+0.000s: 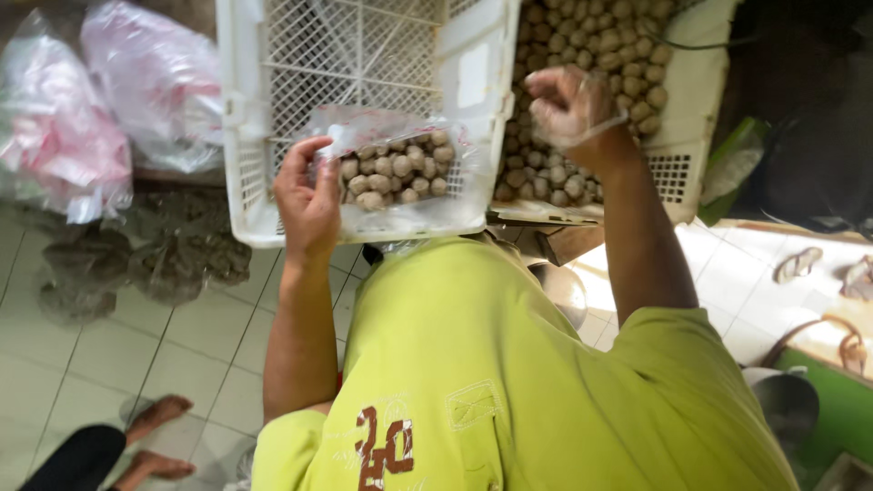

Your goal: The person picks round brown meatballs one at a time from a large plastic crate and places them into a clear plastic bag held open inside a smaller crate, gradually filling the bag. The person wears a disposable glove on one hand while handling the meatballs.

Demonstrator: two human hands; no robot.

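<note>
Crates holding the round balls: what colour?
White plastic crates with mesh walls; shown in the head view.

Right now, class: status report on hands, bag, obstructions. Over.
Left hand holds bag of balls. Right hand raised over full crate. Nothing between them.

Bag (400, 168) (with balls (393, 169)) in crate (238, 118)

left arm raised, elbow bent; left hand (309, 195) in a closed pinch grip, thumb opposing fingers. right arm extended upward; right hand (568, 107) curled, fingers bunched.
</note>
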